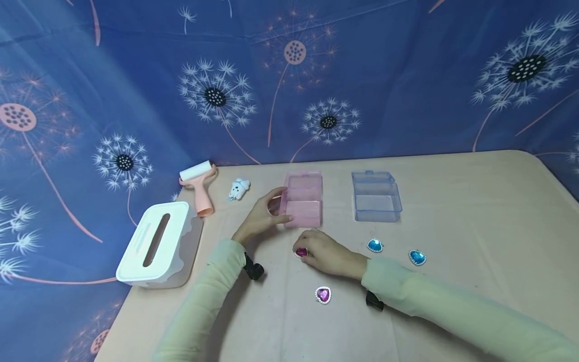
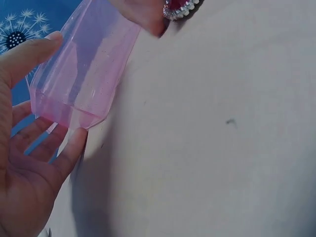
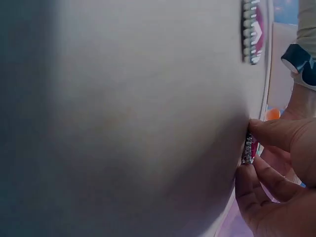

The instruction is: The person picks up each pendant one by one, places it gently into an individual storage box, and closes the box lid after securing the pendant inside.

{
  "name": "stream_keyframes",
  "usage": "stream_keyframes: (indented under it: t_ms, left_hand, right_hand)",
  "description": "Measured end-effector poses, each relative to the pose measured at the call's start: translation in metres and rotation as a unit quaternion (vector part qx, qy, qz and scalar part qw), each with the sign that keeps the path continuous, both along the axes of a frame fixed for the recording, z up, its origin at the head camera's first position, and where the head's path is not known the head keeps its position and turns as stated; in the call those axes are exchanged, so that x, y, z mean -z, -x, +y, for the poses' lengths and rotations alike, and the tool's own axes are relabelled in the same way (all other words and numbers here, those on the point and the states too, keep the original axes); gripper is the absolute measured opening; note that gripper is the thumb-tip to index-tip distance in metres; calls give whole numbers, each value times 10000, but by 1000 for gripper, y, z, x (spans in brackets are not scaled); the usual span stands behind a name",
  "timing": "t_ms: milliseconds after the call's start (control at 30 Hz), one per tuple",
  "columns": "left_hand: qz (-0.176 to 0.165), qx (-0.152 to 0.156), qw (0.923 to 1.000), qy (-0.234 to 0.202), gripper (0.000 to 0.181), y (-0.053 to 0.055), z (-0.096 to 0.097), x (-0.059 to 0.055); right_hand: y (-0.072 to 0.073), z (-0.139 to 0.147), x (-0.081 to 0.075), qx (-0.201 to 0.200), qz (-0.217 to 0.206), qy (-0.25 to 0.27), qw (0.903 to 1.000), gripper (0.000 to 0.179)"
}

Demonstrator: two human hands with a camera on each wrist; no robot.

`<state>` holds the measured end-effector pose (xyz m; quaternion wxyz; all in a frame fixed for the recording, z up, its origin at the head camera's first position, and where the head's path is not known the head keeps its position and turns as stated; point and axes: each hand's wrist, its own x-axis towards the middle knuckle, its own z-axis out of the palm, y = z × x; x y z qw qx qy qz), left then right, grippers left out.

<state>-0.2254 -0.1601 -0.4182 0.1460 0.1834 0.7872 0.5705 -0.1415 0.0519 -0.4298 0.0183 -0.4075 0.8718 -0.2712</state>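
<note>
- Head view: the left hand [image 1: 261,213] holds the left side of the pink box [image 1: 304,213], thumb at the nearer part and fingers further back, curved with a gap between.
- Just in front of that box, the right hand [image 1: 332,253] pinches a dark pink gem [image 1: 301,252] (its pale beaded rim peeps out by the fingertips).
- A purple gem [image 1: 323,294] lies on the table [image 1: 452,201], nearer the person; two blue gems [image 1: 375,245] [image 1: 417,257] lie to the right.
- Behind those stands a see-through blue box [image 1: 376,201]; at the left are a white tissue box [image 1: 140,246], a peach-handled roller [image 1: 201,193] and a small pale figure [image 1: 238,189].
- Left wrist view: the thumb lies along one side of the pink box and the fingers round its end, partway closed; the dark pink gem shows at the top edge beside the other hand.
- Right wrist view: thumb and fingers close on opposite edges of the dark pink gem, low over the table; whether it touches the cloth, I cannot tell.
</note>
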Motion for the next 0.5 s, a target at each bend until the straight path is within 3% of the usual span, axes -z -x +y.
stream_keyframes:
  t_ms: [167,367,500]
  left_hand:
    - [62,-151,9998,143,85,6,-4,16]
    - [209,-274,9992,207,83,7,-3,17]
    - [210,-267,9993,143,82,6,-2,18]
  right_hand:
    - [-2,-2,1,-46,437,-121,9990,12]
    - [-5,-3,4,-199,1350,-444,9897,4]
    - [-5,-1,4,-189,1358,-473,9894,4]
